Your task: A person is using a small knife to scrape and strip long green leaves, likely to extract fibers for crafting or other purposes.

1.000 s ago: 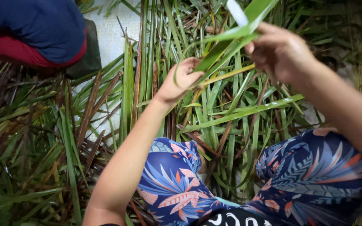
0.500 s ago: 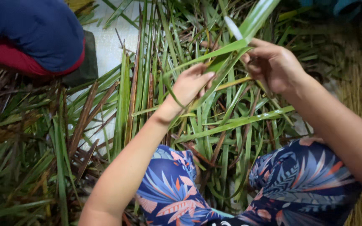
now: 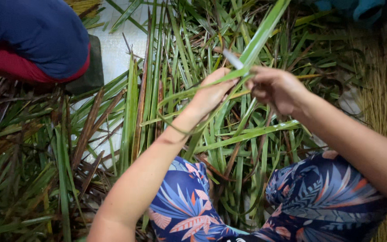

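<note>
Both hands grip one long green leaf (image 3: pixel 260 38) — left hand (image 3: pixel 211 94), right hand (image 3: pixel 278 89) — narrow, glossy, tilted upward.

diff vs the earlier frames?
Both hands closed in: the left hand rose to meet the right hand on the long green leaf, which now stands steeper. A thin strip curls off below. Both keep their grip; the leaf pile is unchanged.

Other person (image 3: pixel 32 40) top left, blue/red clothing; dry straw (image 3: pixel 379 103) at right; teal object (image 3: pixel 354 9) top right.

Green leaves (image 3: pixel 229 134), blue floral trousers (image 3: pixel 323 197)
</note>
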